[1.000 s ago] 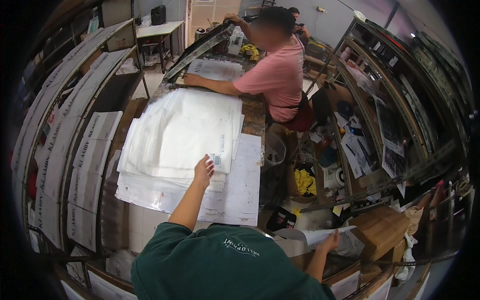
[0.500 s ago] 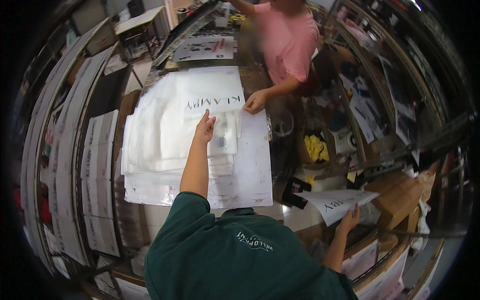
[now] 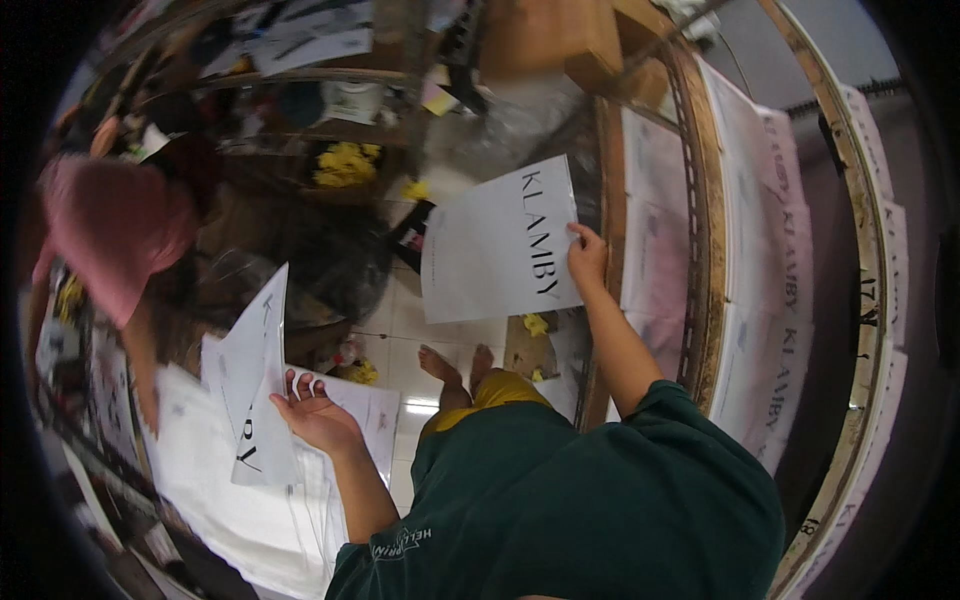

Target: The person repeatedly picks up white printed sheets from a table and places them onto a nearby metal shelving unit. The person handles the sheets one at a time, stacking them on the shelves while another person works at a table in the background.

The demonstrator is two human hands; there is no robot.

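My left hand (image 3: 322, 418) pinches the edge of a white printed sheet (image 3: 265, 370) between thumb and fingers, the other fingertips raised. That sheet hangs bent, its dark lettering partly folded from sight, above a stack of whitish translucent sheets (image 3: 200, 500) at lower left. Out to the right, my right hand (image 3: 588, 258) grips the right edge of a second white printed sheet (image 3: 480, 260), close beside its line of dark lettering. This one is spread nearly flat over the floor, tilted a little. Whether the sheets are flat plastic bags, I cannot tell.
A co-worker in a pink shirt (image 3: 120, 230) bends at the left, one arm reaching down to the stack's edge. Wooden-edged racks (image 3: 705, 230) with printed sheets stand close on my right. Yellow crumpled material (image 3: 347, 165) and a cardboard box (image 3: 550, 40) lie ahead.
My view has swung right, toward the racks. My left hand, empty over the stack before, now holds a sheet lifted up. The right hand still holds its sheet, now spread in front of me.
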